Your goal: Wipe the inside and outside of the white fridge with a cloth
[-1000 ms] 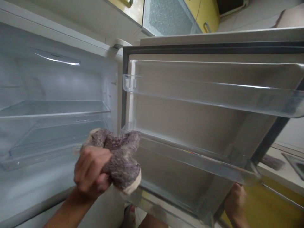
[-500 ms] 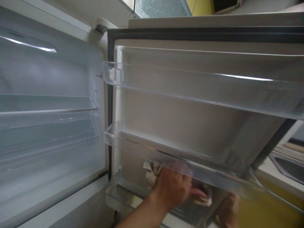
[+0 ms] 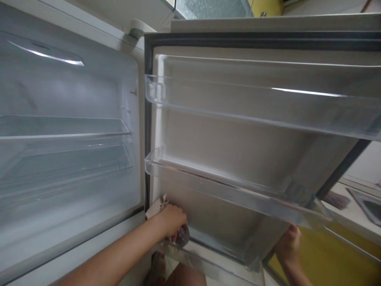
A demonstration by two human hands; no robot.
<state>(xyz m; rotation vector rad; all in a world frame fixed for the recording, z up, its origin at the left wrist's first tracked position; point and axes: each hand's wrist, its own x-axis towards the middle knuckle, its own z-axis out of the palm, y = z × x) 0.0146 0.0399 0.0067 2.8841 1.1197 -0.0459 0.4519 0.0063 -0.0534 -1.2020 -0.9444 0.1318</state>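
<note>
A crumpled cloth, pale (image 3: 155, 208) on one side and dark on the other, is bunched in my left hand (image 3: 171, 220). That hand is closed on it at the hinge-side end of the lowest clear door bin (image 3: 208, 264), close to the inner panel of the open fridge door (image 3: 217, 147). My right hand (image 3: 288, 243) is at the door's free edge, low down, its thumb up and its fingers curled round the edge. Part of those fingers is hidden behind the door.
Two more clear bins, an upper one (image 3: 238, 105) and a middle one (image 3: 226, 188), cross the door. On the left is the lit fridge interior (image 3: 98, 95) with glass shelves (image 3: 65, 127). A counter (image 3: 342, 210) with a sink and a yellow cabinet (image 3: 327, 254) lie beyond the door.
My left hand has moved left with the cloth, from the middle of the lowest bin area to its hinge end. My right hand stays at the door's edge; the view has shifted slightly.
</note>
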